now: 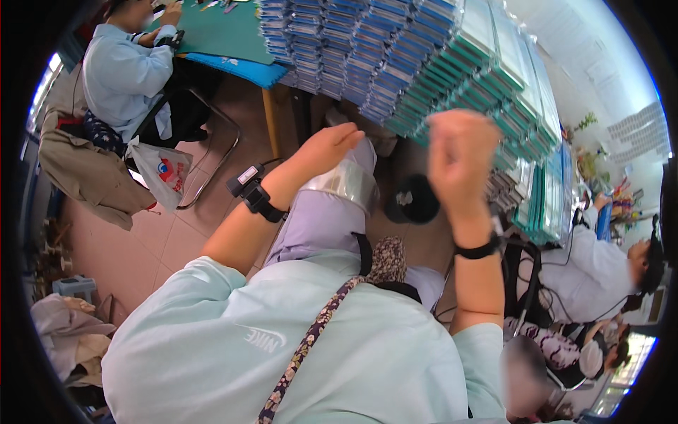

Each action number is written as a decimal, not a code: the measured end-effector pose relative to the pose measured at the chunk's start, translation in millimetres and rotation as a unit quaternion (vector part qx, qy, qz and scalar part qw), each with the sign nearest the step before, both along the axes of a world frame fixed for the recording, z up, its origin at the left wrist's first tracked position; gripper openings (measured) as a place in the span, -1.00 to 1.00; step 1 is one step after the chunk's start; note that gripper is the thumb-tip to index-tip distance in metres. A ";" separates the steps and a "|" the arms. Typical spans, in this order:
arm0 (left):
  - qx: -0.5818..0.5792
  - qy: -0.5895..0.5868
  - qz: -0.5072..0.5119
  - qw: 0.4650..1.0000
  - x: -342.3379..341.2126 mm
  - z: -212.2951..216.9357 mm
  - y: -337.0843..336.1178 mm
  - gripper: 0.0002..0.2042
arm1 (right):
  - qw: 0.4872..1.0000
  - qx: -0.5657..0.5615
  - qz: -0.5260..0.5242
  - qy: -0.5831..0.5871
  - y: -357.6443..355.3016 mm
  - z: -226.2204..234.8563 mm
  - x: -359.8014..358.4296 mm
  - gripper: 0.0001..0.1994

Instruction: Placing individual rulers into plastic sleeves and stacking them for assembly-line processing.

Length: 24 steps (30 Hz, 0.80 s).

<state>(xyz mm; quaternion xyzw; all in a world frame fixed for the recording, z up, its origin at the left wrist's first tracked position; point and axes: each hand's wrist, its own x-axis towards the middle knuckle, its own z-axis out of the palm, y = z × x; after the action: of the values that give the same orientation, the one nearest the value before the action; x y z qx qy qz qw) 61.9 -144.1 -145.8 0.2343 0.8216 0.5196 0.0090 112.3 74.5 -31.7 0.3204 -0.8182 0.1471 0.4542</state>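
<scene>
My left hand (328, 150) is over my lap, its fingers stretched forward and held together, with nothing visible in it. Just below it, a shiny, clear band-like sheet (346, 182) curves across my thigh. Raised in front of the stacked trays, my right hand (462, 152) is smeared by motion. Its fingers look curled in, but whether they hold anything cannot be made out. A black strap device (261, 201) is on my left wrist, and a black band (478, 249) on my right.
Tall stacks of blue-edged trays (353, 53) and green-edged trays (459, 85) rise ahead. A dark bin (413, 200) stands on the floor below. A co-worker (127, 78) sits at a green-topped table (226, 32), far left. A white plastic bag (159, 169) hangs nearby. Other people sit at right.
</scene>
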 end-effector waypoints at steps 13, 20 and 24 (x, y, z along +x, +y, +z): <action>-0.278 -0.003 -0.075 0.958 11.7 -63.3 -5.4 -0.31 | 0.779 -0.220 -0.080 -0.582 -11.1 -254.5 21.3 -0.56; -0.301 0.077 -0.092 0.946 10.5 -78.5 -11.0 -0.14 | 0.819 -0.273 -0.103 -0.494 -6.4 -218.2 22.5 -0.81; -0.328 0.032 -0.079 0.941 6.9 -63.0 -9.9 -0.09 | 0.855 -0.240 -0.116 -0.445 0.5 -186.1 27.3 -0.82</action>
<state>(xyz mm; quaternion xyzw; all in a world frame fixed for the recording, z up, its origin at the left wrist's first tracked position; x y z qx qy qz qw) 68.8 -154.0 -208.9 0.2990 0.9252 0.2108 0.1006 139.6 74.9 -217.8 0.0049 -0.9036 0.4115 0.1186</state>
